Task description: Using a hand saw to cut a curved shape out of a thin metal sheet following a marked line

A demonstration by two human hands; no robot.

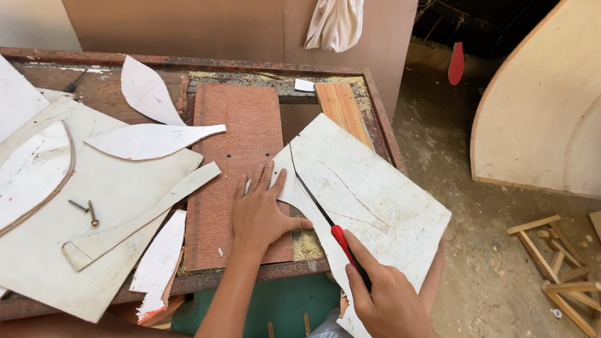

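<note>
My right hand point(385, 296) grips the red handle of a thin black hand saw point(314, 202). Its blade lies in a curved cut in a white laminate sheet point(377, 196) that overhangs the workbench's front right corner. My left hand point(260, 212) lies flat with fingers spread, pressing the sheet's left edge down onto a reddish-brown board point(235, 142). Pencil curves are drawn on the sheet to the right of the blade. Sawdust lies near the cut.
Several white offcuts point(149, 139) and a large cut sheet point(38, 227) cover the bench's left side, with two screws point(88, 209) on it. A wood strip point(341, 104) lies at the back. Curved plywood panels point(569, 111) and wooden frames point(567, 276) stand on the dusty floor at right.
</note>
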